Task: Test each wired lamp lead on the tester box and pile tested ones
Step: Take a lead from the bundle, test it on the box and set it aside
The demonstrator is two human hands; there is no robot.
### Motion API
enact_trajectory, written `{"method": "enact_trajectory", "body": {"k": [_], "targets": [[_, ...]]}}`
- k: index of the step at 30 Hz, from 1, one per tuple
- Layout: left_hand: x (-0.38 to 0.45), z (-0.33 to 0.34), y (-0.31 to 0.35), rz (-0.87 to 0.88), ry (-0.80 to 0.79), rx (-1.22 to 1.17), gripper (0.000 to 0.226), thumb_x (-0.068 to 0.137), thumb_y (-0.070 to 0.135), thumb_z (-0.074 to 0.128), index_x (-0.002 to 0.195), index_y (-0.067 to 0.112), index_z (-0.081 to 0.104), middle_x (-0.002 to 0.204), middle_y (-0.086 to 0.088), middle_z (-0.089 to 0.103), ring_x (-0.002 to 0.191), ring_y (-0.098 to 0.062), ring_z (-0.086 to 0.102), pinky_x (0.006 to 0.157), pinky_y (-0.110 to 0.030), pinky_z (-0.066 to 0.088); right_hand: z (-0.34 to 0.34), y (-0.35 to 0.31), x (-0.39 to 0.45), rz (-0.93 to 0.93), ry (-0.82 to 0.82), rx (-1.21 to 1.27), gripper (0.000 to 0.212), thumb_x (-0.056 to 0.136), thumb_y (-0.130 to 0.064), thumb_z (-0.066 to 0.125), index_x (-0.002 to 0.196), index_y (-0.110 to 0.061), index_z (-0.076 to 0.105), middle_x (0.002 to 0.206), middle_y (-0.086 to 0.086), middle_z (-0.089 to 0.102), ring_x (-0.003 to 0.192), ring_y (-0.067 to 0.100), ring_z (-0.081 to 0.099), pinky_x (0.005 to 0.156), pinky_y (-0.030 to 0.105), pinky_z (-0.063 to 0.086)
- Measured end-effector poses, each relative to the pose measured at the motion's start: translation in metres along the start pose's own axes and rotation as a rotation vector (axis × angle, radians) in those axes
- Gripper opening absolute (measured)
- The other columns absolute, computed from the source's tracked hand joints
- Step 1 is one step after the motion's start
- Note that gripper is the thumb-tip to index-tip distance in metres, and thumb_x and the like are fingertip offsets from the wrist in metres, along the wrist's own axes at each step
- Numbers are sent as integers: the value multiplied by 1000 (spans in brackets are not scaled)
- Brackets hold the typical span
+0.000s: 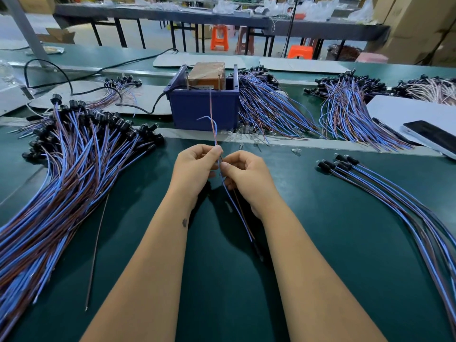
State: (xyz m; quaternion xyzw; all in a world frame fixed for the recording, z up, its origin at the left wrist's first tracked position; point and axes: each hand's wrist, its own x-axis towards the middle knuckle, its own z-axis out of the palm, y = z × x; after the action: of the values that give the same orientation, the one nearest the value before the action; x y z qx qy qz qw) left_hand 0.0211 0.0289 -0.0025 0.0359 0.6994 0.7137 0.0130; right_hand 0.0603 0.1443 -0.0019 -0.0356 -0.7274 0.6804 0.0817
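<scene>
Green work table (320,243) in a workshop, benches and orange stools (219,37) behind. Left hand (195,169) and right hand (243,174) both pinch one lamp lead (214,130), upright, wire ends pointing toward the blue tester box (203,108).
</scene>
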Motion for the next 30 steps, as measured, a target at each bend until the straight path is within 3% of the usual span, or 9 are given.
{"method": "enact_trajectory", "body": {"k": [5, 9, 11, 14, 16, 19, 23, 26, 30], "targets": [[4, -4, -1, -18, 61, -53, 17, 98, 9, 54, 89, 17, 65, 75, 1, 62, 64, -10, 61, 60, -18, 53, -4, 0, 2, 34, 66, 99, 17, 95, -3, 56, 80, -13, 56, 65, 1, 60, 46, 7, 52, 48, 17, 42], [8, -4, 1, -103, 99, -102, 35, 93, -5, 38, 97, 24, 58, 72, 1, 56, 44, -6, 47, 48, -22, 47, -5, 0, 2, 33, 91, 125, 17, 95, 1, 51, 86, -13, 57, 60, 1, 57, 43, 6, 44, 43, 16, 35], [9, -4, 2, -131, 105, -151, 35, 90, -3, 35, 94, 22, 59, 59, 4, 47, 38, -7, 34, 40, -19, 35, -4, -2, 2, 48, 92, 160, 21, 93, 4, 47, 91, -13, 59, 56, 1, 51, 43, 6, 40, 42, 16, 30], [9, -4, 2, -125, 109, -200, 28, 102, 15, 35, 89, 22, 59, 50, 9, 33, 37, -6, 21, 36, -16, 22, -6, -5, 2, 72, 83, 242, 25, 92, 4, 41, 91, -11, 61, 51, -2, 41, 43, 8, 30, 40, 17, 22], [8, -5, 1, -96, 104, -189, 31, 106, 26, 36, 88, 26, 61, 48, 11, 28, 38, -6, 19, 36, -16, 20, -7, -7, 2, 70, 85, 303, 23, 97, -3, 40, 89, -10, 60, 49, -6, 36, 42, 7, 25, 39, 16, 19], [6, -7, 2, -59, 121, -163, 31, 105, 21, 38, 87, 26, 63, 48, 11, 36, 39, -5, 26, 38, -17, 29, -6, -7, 1, 35, 110, 331, 20, 101, -16, 48, 86, -14, 61, 48, -9, 29, 41, 5, 20, 39, 16, 17], [8, -13, 3, -22, 161, -212, 29, 103, 10, 40, 91, 23, 63, 51, 10, 46, 41, -4, 39, 45, -19, 43, -5, -4, 2, 13, 147, 332, 15, 97, -13, 58, 82, -17, 62, 49, -10, 32, 41, 5, 23, 39, 15, 21], [9, -15, 4, -12, 151, -266, 33, 99, 4, 37, 94, 23, 63, 51, 10, 39, 41, -5, 33, 43, -18, 36, -6, -4, 3, 21, 156, 324, 17, 96, -10, 59, 80, -17, 61, 51, -7, 47, 43, 6, 38, 43, 17, 33], [9, -16, 7, -66, 167, -310, 31, 93, 6, 34, 80, 21, 57, 51, 8, 37, 42, -8, 28, 42, -19, 29, -8, -3, 2, 25, 109, 287, 16, 96, -7, 58, 84, -15, 63, 59, -3, 62, 48, 8, 49, 50, 19, 42]]}}
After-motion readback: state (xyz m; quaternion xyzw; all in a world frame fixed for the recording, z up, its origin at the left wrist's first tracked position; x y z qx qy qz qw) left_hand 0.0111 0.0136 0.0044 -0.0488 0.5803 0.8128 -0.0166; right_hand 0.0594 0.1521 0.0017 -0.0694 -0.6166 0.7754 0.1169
